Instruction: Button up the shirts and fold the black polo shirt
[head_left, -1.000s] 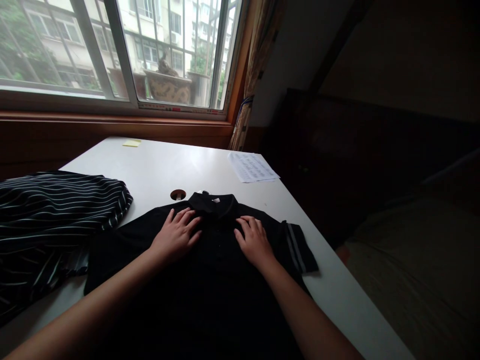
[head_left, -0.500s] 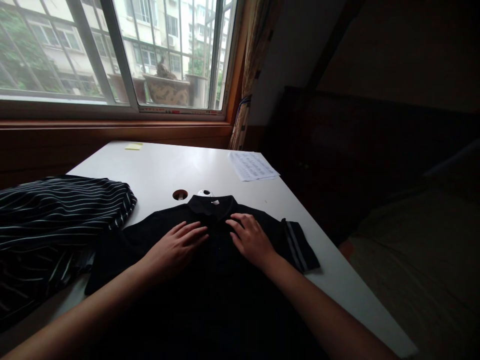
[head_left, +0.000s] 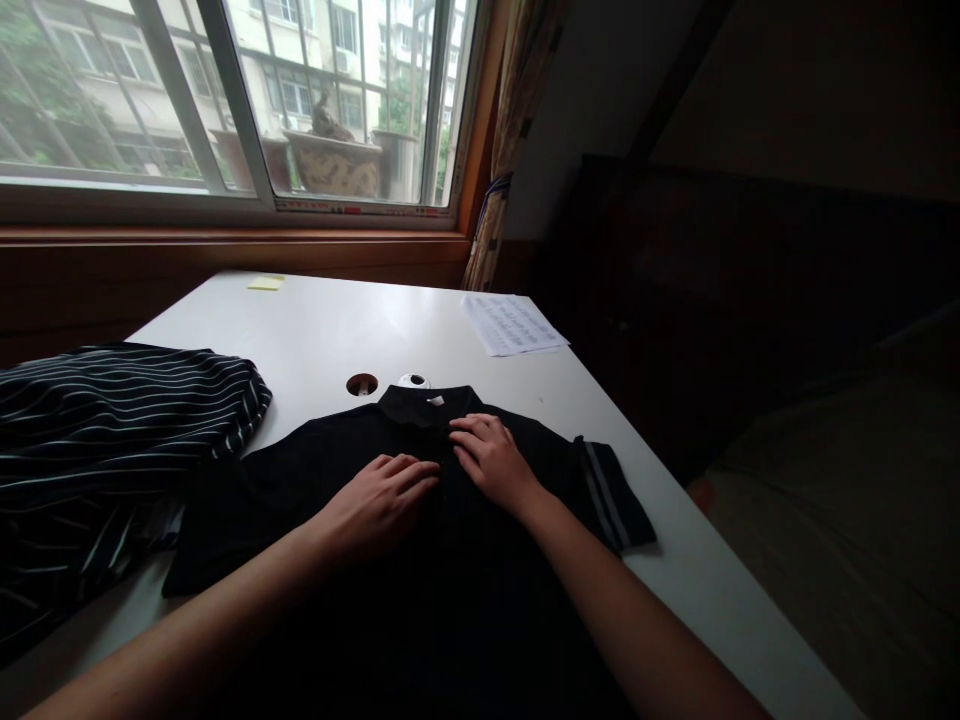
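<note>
A black polo shirt [head_left: 300, 470] lies spread front up, its collar towards the window and a pale label showing inside the neck. Its right sleeve has two grey stripes at the cuff. My left hand [head_left: 386, 497] rests palm down on the chest, left of the front opening, its fingers slightly bent and holding nothing visible. Just below the collar, my right hand [head_left: 493, 460] lies on the shirt with fingers stretched and a little apart. Both palms and the thumb tips are hidden. The lower shirt fades into shadow between my forearms.
The shirt lies on a white table [head_left: 322, 320]. A heap of black-and-white striped cloth [head_left: 127, 420] sits at the left. Farther back are printed papers [head_left: 514, 325], yellow sticky notes [head_left: 266, 283], a round cable hole [head_left: 362, 385] and a white disc [head_left: 414, 381].
My left hand has slid right, towards the front opening. My right hand has shifted slightly up towards the collar. The shirt stays spread out, and the camera view has moved a little.
</note>
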